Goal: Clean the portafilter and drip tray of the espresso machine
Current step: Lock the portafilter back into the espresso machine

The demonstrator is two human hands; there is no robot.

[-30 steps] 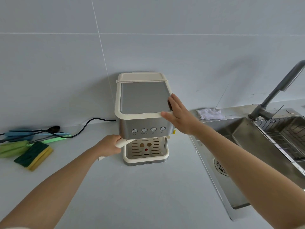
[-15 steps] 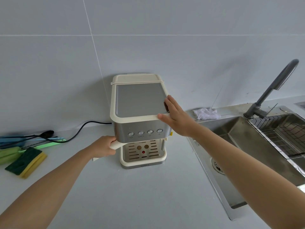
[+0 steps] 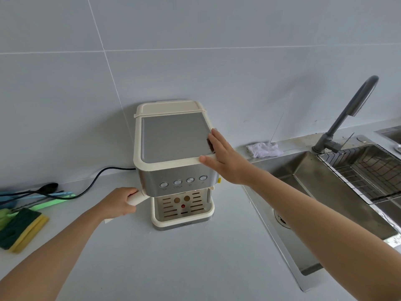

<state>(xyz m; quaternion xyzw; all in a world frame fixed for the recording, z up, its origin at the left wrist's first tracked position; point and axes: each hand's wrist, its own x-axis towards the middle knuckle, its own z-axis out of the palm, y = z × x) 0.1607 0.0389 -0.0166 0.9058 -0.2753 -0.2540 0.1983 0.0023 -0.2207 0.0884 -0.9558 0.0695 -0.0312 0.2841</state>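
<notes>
A cream and steel espresso machine (image 3: 173, 140) stands on the grey counter against the wall. My left hand (image 3: 118, 203) grips the cream portafilter handle (image 3: 137, 198), which sticks out to the left under the machine's front; the portafilter's head is hidden under the machine. My right hand (image 3: 223, 158) rests with straight fingers on the machine's top right corner, thumb along the front rim. The slotted drip tray (image 3: 183, 210) sits in the machine's base, with a red float at its middle.
A steel sink (image 3: 325, 205) with a dark faucet (image 3: 345, 118) and a wire rack (image 3: 368, 172) lies to the right. A white cloth (image 3: 263, 149) sits behind the sink. Green-yellow sponges (image 3: 20, 230) and long utensils (image 3: 32, 195) lie at far left. A black cord (image 3: 97, 181) runs behind the machine.
The view has drifted slightly. Both hands keep their places: the left on the portafilter handle, the right on the machine's top corner.
</notes>
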